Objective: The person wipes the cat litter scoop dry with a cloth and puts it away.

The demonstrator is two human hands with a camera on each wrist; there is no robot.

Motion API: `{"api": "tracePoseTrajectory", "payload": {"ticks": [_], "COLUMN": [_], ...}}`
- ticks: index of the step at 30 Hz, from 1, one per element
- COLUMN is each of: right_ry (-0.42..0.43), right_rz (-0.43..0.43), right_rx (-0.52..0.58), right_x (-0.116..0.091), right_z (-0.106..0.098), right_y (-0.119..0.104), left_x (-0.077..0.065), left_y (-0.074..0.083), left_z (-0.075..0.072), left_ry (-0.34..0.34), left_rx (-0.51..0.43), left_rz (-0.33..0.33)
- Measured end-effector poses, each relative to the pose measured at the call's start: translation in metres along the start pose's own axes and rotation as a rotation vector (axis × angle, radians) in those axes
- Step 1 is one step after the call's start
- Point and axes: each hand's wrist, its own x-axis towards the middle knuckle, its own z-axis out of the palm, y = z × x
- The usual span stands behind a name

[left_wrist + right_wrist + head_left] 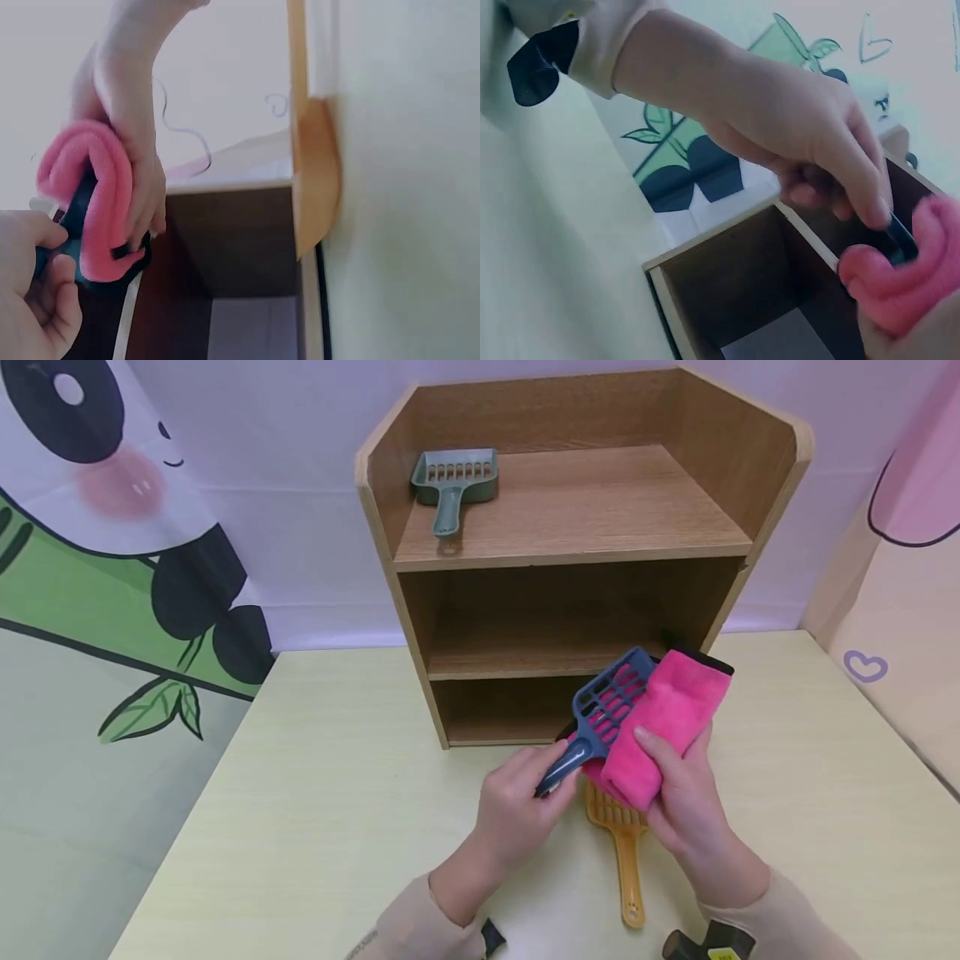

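Note:
My left hand (521,793) grips the handle of a dark blue slotted litter scoop (611,702) in front of the shelf. A folded bright pink cloth (667,727) with black edging is in my right hand (693,810), thumb on top. The cloth lies under and against the scoop's right side, and pink shows through the slots. In the left wrist view the cloth (105,195) wraps around part of the scoop. A yellow-orange litter scoop (628,860) lies on the table below the hands, its head partly hidden by the cloth.
A wooden shelf unit (570,560) stands at the table's back, with a grey-green litter scoop (453,485) at the left of its top level. The pale table (300,827) spreads around it. A black object (708,943) sits at the right sleeve by the bottom edge.

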Motion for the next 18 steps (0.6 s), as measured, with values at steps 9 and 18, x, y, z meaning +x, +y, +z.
{"api": "tracePoseTrajectory", "payload": {"ticks": [9, 18], "right_ry": [0.34, 0.369], "right_rz": [-0.018, -0.161], "right_rx": [-0.183, -0.217], "right_x": [0.008, 0.017], "right_z": [-0.001, -0.011], "right_y": [0.004, 0.0], "left_x": [-0.002, 0.004], "left_y": [0.01, 0.01], "left_z": [0.006, -0.004], "left_ry": [0.002, -0.049], "left_rx": [0.143, 0.116], "left_rz": [0.128, 0.099]}}
